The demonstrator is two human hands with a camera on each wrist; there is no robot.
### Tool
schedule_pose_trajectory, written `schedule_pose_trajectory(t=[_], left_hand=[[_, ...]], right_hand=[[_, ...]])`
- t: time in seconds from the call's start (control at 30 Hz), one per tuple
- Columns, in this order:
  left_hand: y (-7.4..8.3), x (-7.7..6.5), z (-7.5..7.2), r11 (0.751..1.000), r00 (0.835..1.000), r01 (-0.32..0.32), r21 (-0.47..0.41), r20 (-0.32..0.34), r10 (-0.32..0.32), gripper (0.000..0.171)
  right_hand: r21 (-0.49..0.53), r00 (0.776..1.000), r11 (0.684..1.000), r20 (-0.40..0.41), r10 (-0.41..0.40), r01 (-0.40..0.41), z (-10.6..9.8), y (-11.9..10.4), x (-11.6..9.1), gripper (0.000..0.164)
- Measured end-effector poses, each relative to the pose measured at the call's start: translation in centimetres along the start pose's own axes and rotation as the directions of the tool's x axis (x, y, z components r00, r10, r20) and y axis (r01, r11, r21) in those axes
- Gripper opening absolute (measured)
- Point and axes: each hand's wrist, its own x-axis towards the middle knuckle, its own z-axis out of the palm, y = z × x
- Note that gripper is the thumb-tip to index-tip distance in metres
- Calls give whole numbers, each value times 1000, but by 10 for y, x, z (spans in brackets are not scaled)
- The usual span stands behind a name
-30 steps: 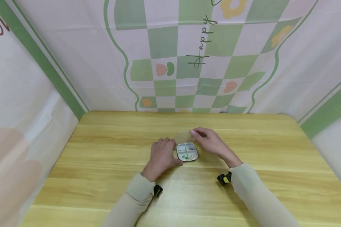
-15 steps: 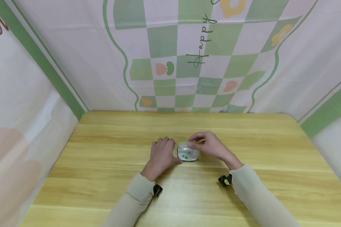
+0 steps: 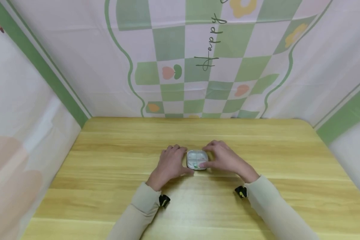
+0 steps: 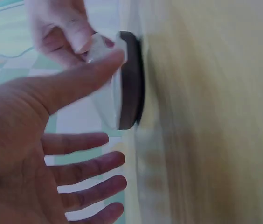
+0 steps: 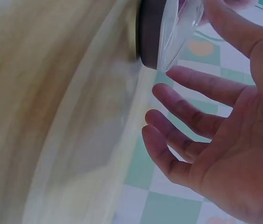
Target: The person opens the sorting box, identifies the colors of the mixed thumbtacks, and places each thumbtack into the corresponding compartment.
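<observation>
A small rounded pill box (image 3: 195,155) with a clear hinged lid lies on the table. Its base (image 4: 132,84) is dark outside, and green bits show through the lid. My left hand (image 3: 170,163) holds the box's left side between thumb and index finger, the other fingers spread loosely. From the right, my right hand (image 3: 226,158) presses a thumb on the lid near its front, with the index fingertip at the back corner. In the right wrist view the clear lid (image 5: 180,35) lies over the base with a narrow slanted gap.
The light wooden table (image 3: 123,206) surrounds the box on all sides. A green-and-white checked cloth (image 3: 198,73) hangs behind its far edge, with more cloth at both sides. Black wrist cameras sit at both sleeves.
The lid has swung from standing open behind the box down over its compartments. My right hand has come forward with it, its thumb now near the front. The left hand has hardly moved.
</observation>
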Motion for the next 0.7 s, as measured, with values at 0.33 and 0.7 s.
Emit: schedule_pose_trajectory(t=[0.33, 0.7], left_hand=[[-1, 1, 0, 999, 998, -48, 10, 46, 47, 65], [6, 1, 0, 998, 999, -3, 63, 45, 0, 63]], right_hand=[[-67, 1000, 998, -13, 7, -8, 6, -5, -2, 70], [-120, 998, 993, -65, 7, -15, 9, -7, -2, 67]])
